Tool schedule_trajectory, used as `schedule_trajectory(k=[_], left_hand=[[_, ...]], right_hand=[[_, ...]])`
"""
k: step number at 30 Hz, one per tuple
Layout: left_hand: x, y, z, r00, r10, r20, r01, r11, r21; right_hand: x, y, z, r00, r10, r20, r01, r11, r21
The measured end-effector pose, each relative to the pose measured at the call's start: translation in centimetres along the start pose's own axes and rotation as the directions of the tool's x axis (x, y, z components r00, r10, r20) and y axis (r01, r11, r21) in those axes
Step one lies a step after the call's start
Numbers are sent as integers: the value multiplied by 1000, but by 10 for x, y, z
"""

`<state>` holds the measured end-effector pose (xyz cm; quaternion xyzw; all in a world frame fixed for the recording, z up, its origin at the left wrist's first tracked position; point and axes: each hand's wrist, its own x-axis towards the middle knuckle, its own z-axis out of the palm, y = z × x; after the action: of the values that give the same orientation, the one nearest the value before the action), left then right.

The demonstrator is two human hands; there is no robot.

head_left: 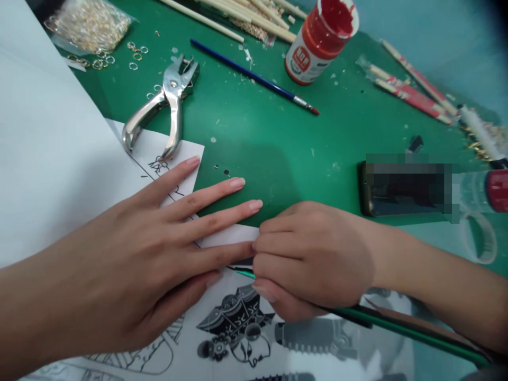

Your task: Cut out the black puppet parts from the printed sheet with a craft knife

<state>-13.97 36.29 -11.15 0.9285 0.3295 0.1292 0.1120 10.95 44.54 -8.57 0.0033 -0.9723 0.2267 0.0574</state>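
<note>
My left hand (166,254) lies flat with its fingers spread, pressing on white paper sheets. My right hand (313,259) is closed around a slim green pen-like tool (246,272), whose dark pointed tip shows beside my left fingers. The tool's exact kind is unclear. Under both hands is a printed sheet (222,317) with black line drawings, including a head in an ornate headdress. A second drawing sheet (198,151) pokes out beyond my left fingertips. Just above them sits a silver hole punch (172,100), its handles spread.
A blue paintbrush (250,74) with a red tip and an open red paint jar (317,45) are at the back. Metal rings fill a bag (91,24); wooden sticks (254,18) lie beyond. At right are a phone (405,196), wrapped chopsticks (413,92) and a tape roll (480,238).
</note>
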Motion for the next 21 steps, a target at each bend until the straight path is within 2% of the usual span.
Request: schedule_trajectory(k=[14, 21], left_hand=[[0, 1, -1, 1000, -19, -19, 18, 998, -68], [3, 3, -3, 999, -41, 4, 41, 997, -66]], right_hand=[[-1, 2, 0, 1000, 2, 15, -3, 1000, 17], [-2, 4, 3, 996, 17, -82, -14, 999, 40]])
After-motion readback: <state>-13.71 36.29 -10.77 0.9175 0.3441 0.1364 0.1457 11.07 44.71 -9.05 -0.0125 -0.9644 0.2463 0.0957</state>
